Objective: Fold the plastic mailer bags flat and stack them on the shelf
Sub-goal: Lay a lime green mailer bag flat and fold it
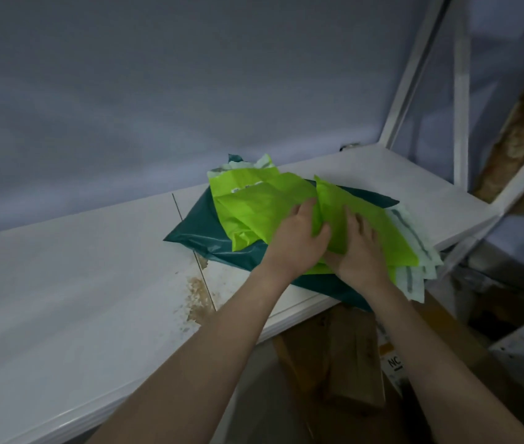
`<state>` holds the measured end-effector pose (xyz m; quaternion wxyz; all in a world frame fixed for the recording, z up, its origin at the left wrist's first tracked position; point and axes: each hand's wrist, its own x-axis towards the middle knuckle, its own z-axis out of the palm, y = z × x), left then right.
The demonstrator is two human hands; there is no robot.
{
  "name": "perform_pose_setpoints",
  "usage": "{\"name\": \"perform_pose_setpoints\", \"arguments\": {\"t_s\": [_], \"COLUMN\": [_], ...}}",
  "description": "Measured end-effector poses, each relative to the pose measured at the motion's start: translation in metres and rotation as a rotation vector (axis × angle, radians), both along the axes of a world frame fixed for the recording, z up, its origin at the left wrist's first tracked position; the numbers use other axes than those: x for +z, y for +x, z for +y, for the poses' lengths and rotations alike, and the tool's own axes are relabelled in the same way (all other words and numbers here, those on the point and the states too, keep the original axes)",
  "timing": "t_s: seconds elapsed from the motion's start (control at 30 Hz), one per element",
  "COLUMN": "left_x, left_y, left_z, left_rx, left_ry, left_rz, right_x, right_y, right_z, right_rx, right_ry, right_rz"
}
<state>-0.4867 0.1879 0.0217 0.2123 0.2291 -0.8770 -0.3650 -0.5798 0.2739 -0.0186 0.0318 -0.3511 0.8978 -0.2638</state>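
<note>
On the white shelf [366, 174], left hand [299, 238] grips one lime mailer [254, 206]; right hand [358, 248] presses another [379, 225].

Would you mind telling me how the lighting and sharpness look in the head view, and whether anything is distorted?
Head view: dim, bluish light with soft shadows; faint sheen on the dark green mailer; the lime green mailer under both hands stays legible; wide-angle lens bows the shelf edge and frame; the cardboard boxes below are murky and soft.
</note>
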Motion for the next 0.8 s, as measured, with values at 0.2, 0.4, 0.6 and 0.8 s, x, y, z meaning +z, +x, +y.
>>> {"name": "perform_pose_setpoints", "arguments": {"t_s": [0.2,0.4,0.6,0.8], "left_x": [-0.017,-0.012,0.014,0.039], "left_y": [-0.012,-0.015,0.001,0.054], "left_z": [-0.003,-0.002,-0.007,-0.031], "left_rx": [0.015,-0.002,-0.055,0.092], "left_ry": [0.164,0.510,1.029,1.089], "left_rz": [-0.023,0.059,0.351,0.507], "right_x": [-0.011,0.000,0.035,0.062], "right_y": [-0.010,-0.003,0.031,0.075], "right_z": [-0.006,-0.007,-0.012,-0.029], "right_rx": [-0.018,-0.042,0.141,0.338], "right_ry": [-0.177,-0.442,-0.509,-0.470], "right_rz": [0.075,0.171,0.298,0.282]}}
